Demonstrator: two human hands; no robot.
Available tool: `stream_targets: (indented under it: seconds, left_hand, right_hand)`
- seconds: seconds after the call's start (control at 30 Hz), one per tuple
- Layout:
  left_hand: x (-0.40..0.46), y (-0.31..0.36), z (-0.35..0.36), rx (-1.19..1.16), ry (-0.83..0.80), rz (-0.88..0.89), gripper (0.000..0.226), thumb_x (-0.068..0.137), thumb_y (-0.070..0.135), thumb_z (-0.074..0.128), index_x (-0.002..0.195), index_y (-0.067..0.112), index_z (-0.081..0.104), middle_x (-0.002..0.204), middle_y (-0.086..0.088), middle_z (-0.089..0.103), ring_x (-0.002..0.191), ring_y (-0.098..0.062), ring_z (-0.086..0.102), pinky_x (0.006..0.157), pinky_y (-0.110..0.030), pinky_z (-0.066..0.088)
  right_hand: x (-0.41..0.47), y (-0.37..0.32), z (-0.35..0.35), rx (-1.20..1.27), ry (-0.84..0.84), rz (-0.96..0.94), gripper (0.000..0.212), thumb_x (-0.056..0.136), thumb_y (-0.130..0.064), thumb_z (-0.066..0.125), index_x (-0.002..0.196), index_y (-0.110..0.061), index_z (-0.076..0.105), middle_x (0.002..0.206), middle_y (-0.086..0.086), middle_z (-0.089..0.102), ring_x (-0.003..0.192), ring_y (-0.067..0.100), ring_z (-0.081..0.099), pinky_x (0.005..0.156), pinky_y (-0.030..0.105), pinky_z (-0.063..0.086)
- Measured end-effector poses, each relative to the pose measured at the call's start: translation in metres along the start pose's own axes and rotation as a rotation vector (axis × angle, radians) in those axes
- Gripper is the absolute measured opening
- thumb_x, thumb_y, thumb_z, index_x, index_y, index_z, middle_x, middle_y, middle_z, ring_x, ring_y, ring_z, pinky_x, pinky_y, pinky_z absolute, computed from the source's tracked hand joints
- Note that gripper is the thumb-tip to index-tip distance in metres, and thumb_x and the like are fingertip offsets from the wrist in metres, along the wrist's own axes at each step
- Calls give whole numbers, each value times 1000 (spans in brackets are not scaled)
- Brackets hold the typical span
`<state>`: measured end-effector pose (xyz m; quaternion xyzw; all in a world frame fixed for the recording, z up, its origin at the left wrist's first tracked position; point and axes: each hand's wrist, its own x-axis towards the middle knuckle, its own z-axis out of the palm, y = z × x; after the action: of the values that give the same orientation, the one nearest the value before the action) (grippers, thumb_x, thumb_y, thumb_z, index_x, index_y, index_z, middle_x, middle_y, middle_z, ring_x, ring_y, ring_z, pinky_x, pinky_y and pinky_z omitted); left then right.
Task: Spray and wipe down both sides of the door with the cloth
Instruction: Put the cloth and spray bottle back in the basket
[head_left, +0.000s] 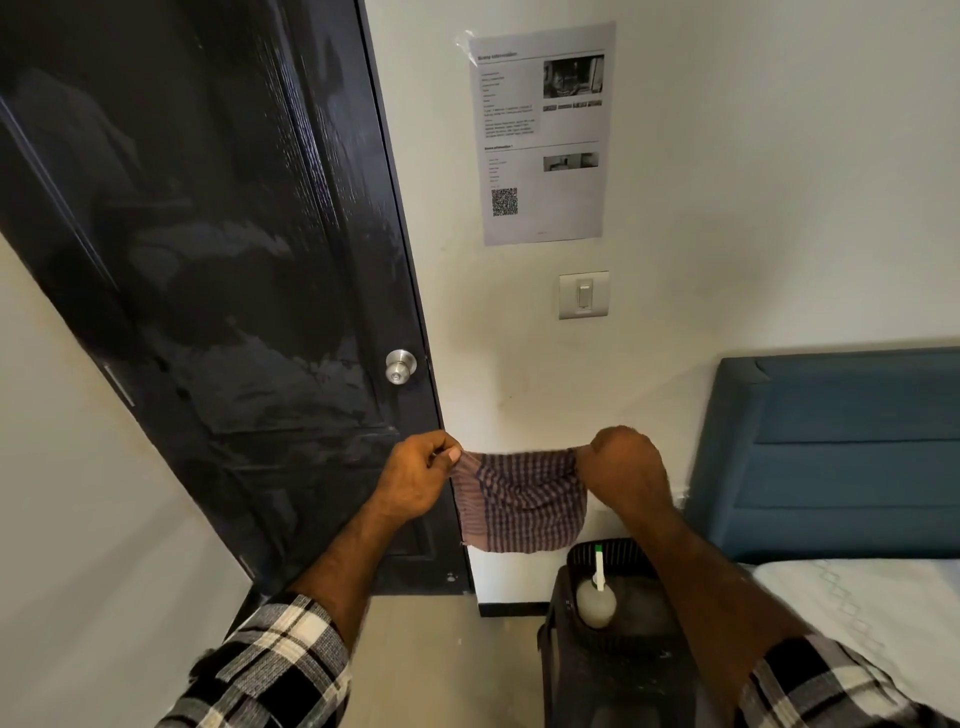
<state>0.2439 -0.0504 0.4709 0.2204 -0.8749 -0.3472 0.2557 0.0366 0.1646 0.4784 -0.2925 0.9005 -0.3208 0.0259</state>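
Observation:
A black panelled door (218, 249) fills the left half of the head view, its face streaked with wet patches, with a silver round knob (400, 365) near its right edge. A purple checked cloth (519, 501) hangs spread between both hands, in front of the white wall just right of the door. My left hand (421, 478) pinches the cloth's upper left corner. My right hand (621, 465) grips its upper right corner. A clear spray bottle (596, 597) with a white and green nozzle stands on a black stool below the cloth.
The black stool (613, 665) stands on the floor at lower centre. A bed with a blue headboard (841, 452) and white sheet (872, 618) is at the right. A printed sheet (540, 135) and a light switch (583, 294) are on the wall.

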Motion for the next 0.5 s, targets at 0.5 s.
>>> stream_targets:
  seconds: [0.5]
  left_hand:
    - [-6, -29, -9, -37, 107, -202, 23, 102, 11, 66, 84, 22, 75, 82, 0, 77, 76, -13, 70, 75, -29, 56]
  right_hand:
    - [10, 26, 4, -141, -248, -490, 24, 109, -18, 57, 119, -27, 77, 103, 1, 61, 93, 20, 62, 82, 31, 51]
